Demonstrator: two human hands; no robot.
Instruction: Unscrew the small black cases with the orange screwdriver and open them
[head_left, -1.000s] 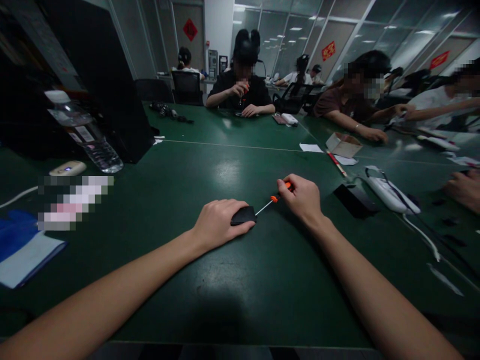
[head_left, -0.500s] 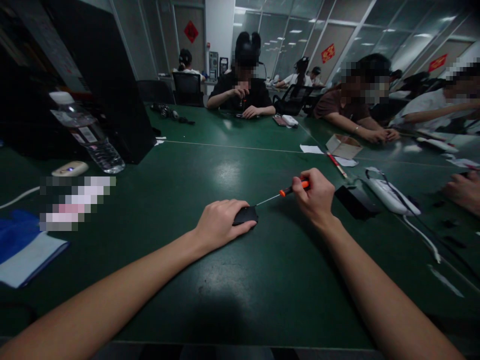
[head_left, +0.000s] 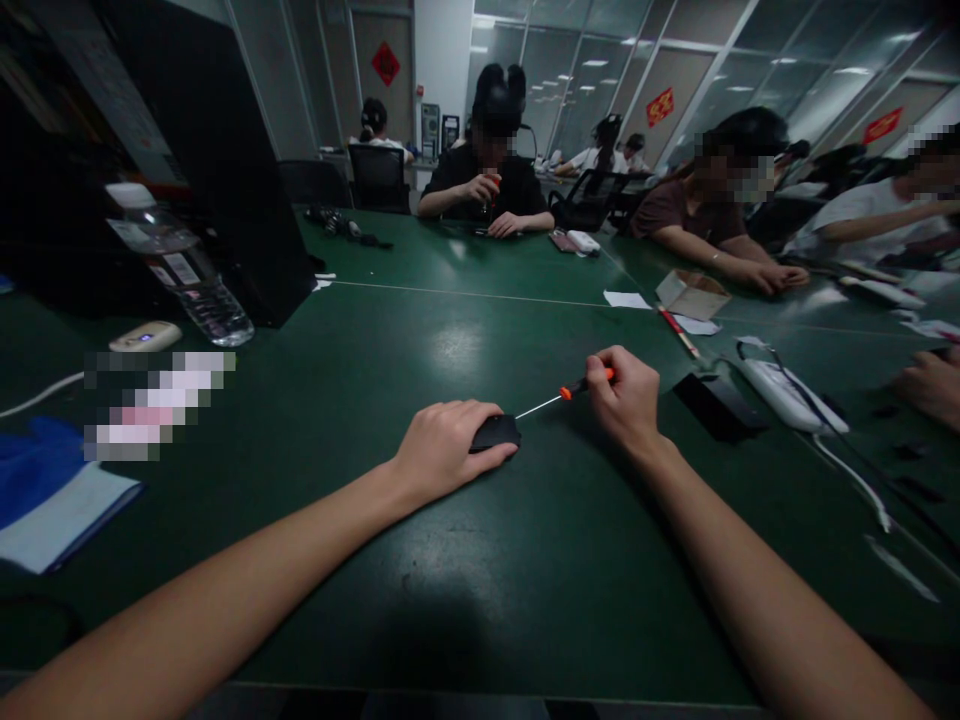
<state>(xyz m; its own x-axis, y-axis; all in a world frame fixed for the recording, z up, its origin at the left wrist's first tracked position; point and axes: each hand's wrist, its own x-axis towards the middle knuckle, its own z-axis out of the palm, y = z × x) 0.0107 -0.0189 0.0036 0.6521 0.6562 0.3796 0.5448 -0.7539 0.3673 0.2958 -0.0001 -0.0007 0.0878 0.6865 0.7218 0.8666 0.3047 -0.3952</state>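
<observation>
Right grip (head_left: 626,395) is wrapped round a slim, metal-shafted screwdriver (head_left: 568,392); left grip (head_left: 441,446) clasps a rounded black object (head_left: 496,433).

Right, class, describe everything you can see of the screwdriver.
The screwdriver has a black and orange handle, apparently plastic, and a thin, straight, shiny shaft that looks like metal. The right hand's grip covers part of the handle. It slants over the green table, its shaft running leftward to the right end of a small black object; whether its tip touches that is too small to tell.
</observation>
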